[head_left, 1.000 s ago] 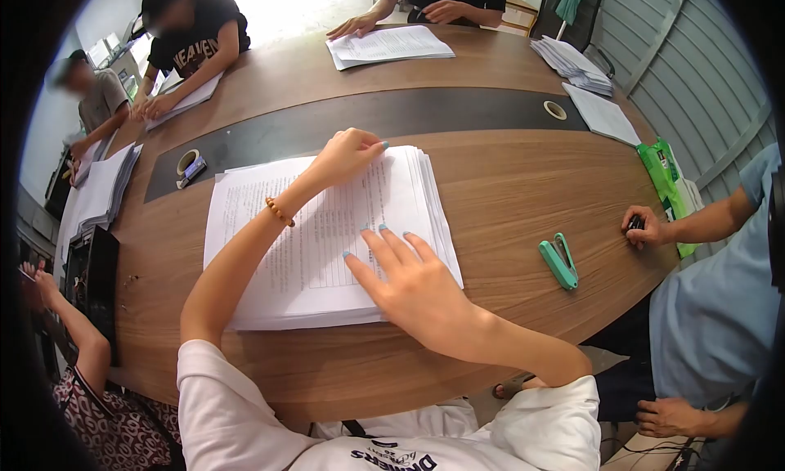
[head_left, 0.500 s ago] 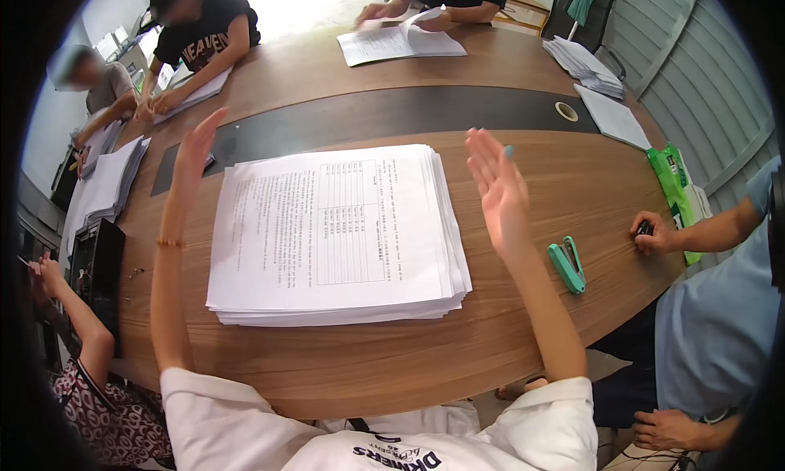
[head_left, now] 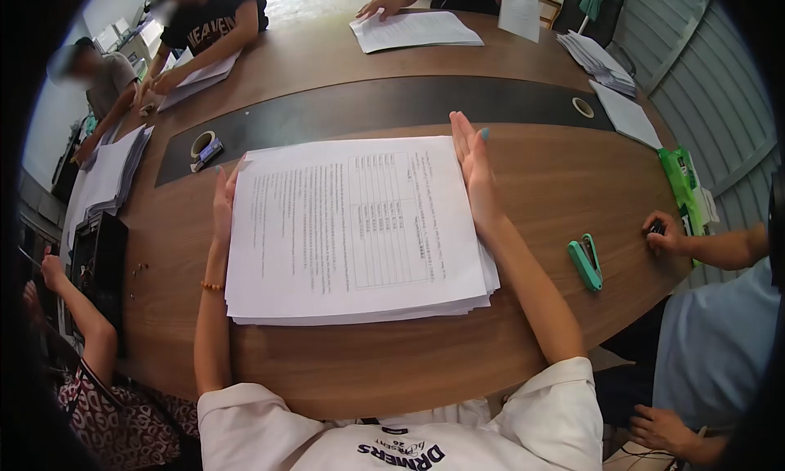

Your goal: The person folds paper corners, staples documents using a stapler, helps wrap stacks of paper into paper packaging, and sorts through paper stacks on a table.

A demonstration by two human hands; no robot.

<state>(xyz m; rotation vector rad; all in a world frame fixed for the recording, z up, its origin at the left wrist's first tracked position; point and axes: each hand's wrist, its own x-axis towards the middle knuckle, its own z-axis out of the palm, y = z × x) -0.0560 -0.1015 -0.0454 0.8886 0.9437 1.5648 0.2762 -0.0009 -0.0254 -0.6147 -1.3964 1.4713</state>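
Observation:
A thick stack of printed paper sheets point(head_left: 327, 234) lies on the wooden table in front of me, its lower right edges a little uneven. Against the stack's left edge rests my left hand point(head_left: 224, 199), fingers straight and partly hidden by the paper. My right hand point(head_left: 477, 172) presses flat along the right edge, its fingers stretched out and pointing away from me. Neither hand is wrapped round the sheets. To the right of my right forearm lies a green stapler point(head_left: 585, 262).
Beyond the stack, a tape roll point(head_left: 204, 144) and a small purple-white box point(head_left: 208, 155) sit on the dark strip; another tape roll point(head_left: 582, 106) is at right. A black box point(head_left: 100, 262) stands left. Co-workers handle papers point(head_left: 417, 31) around the wooden table point(head_left: 368, 361).
Both my hands have come inward from apart to touch the stack's left and right sides. Across the table, a co-worker has lifted a sheet away to the right.

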